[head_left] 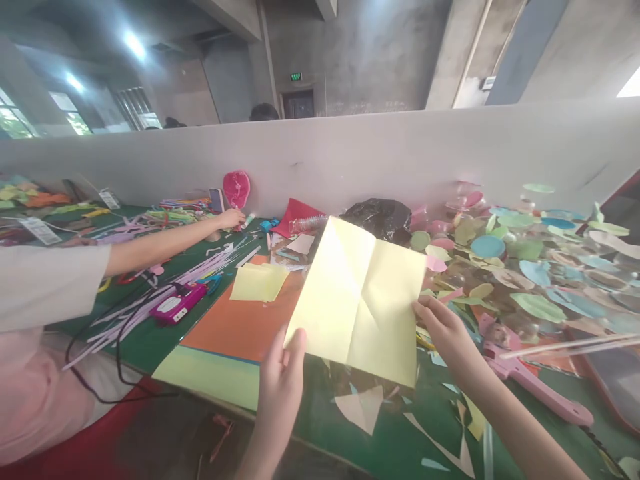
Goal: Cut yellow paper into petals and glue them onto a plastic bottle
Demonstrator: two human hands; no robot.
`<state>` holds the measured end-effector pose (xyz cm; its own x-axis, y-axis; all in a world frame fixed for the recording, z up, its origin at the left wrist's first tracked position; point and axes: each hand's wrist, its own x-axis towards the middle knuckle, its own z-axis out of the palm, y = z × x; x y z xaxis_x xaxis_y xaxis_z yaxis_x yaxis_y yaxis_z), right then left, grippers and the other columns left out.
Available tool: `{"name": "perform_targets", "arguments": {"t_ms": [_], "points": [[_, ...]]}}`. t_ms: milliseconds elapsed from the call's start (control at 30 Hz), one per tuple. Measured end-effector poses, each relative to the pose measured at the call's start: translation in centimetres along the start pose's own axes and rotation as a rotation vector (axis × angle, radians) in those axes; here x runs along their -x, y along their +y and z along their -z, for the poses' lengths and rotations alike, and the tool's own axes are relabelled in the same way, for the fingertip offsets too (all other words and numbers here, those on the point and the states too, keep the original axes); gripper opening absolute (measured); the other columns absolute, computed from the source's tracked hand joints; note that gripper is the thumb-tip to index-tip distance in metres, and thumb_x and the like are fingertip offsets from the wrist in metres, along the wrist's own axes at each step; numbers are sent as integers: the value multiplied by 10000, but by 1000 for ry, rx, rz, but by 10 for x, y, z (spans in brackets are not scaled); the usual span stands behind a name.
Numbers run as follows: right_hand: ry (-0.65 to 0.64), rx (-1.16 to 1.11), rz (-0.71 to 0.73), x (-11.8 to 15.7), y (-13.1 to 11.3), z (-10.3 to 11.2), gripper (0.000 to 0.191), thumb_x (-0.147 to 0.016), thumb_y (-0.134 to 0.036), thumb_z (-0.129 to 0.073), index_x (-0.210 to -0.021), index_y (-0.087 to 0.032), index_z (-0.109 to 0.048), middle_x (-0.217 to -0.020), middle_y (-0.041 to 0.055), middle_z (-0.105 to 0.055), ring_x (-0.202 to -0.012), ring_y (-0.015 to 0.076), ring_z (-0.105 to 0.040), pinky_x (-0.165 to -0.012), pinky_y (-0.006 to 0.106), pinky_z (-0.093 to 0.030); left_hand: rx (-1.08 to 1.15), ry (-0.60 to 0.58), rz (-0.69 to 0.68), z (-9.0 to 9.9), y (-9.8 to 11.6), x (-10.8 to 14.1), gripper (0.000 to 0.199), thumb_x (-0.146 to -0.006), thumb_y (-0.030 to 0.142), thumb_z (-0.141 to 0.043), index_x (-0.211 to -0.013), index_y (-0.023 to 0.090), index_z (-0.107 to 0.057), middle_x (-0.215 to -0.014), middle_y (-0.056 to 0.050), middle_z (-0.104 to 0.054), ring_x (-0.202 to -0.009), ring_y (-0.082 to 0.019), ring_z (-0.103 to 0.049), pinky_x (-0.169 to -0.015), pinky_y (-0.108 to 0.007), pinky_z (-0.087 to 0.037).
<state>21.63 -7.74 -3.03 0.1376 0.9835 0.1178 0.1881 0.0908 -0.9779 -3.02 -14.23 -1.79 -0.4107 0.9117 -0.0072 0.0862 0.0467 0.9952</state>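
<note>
**Two hands holding a folded sheet over a craft surface.** The left hand [280,393] and the right hand [450,337] each grip a lower corner region of a pale yellow sheet [356,300], fingers closed narrowly on the paper. The sheet is unfolded, tilted and held above the surface, with creases crossing it. Beneath and left of it lie an orange sheet [240,327], a small yellow sheet [260,281] and a light green sheet [210,377]. Paper scraps [359,407] lie on the green surface [395,427] just below the hands. To the right is a heap of paper discs [515,267], with a pink cut-out [540,387] near the right hand. Beyond the sheet are a black plastic bag [377,220] and red paper [295,217]. At left, a co-worker's hand [231,219], in a grey sleeve [45,280], reaches across the surface above purple strips [165,283] and a magenta device [177,303] with a black cord [117,353]. A grey partition [320,157] bounds the far side.
</note>
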Motion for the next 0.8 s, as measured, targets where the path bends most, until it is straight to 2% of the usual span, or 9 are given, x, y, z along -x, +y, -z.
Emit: {"name": "perform_targets", "arguments": {"t_ms": [67,133,300,367,500,633,800], "points": [[17,18,15,-2,1,1,312,-836,-543,-557,-804,-232,-560,-820,53,-624,-785,233,-602,-713,341,-504,84,-11,0,3,2,-8,441,-848,534,-620,-1164,228,-594,-1098,-96,-702,-1057,-258,-663,-825,-320,-547],[45,84,24,-4,5,1,328,-846,-558,-531,-820,-232,-552,-808,45,-602,-775,227,-582,-703,335,-490,95,-28,12,5,2,-16,505,-843,531,-617,-1247,242,-523,-1210,-112,-670,-1134,-265,-642,-842,-324,-545],[28,209,93,-7,17,2,322,-904,-544,-461,-837,-233,-510,-776,6,-524,-733,184,-497,-645,282,-401,15,-250,-6,4,8,-32,525,-835,529,-613,-1255,250,-469,-1179,-104,-677,-1037,-261,-683,-842,-349,-534],[18,218,122,-9,20,3,310,-924,-528,-451,-834,-234,-496,-764,-6,-495,-719,172,-472,-634,273,-376,8,-269,3,-1,13,-33,513,-851,552,-579,-1260,260,-474,-1180,-95,-678,-1024,-268,-686,-838,-363,-530],[37,206,138,-11,22,5,307,-935,-521,-456,-833,-234,-499,-758,-12,-476,-710,164,-454,-627,263,-363,109,-249,-7,-11,20,-21,592,-896,653,-433,-1335,255,-436,-1266,-123,-644,-1114,-291,-651,-889,-405,-522],[26,162,129,-10,20,4,308,-928,-527,-479,-868,-230,-533,-776,2,-518,-707,163,-468,-595,255,-360,122,-326,-129,-15,16,2,684,-828,579,-597,-1394,256,-386,-1415,-149,-526,-1286,-309,-532,-1004,-417,-477],[12,119,114,-5,13,2,325,-902,-541,-515,-912,-223,-581,-809,26,-598,-695,163,-504,-567,247,-378,-53,-393,-88,-22,10,32,796,-785,479,-659,-1480,274,-328,-1512,-141,-413,-1356,-341,-447,-1062,-444,-442]]}}
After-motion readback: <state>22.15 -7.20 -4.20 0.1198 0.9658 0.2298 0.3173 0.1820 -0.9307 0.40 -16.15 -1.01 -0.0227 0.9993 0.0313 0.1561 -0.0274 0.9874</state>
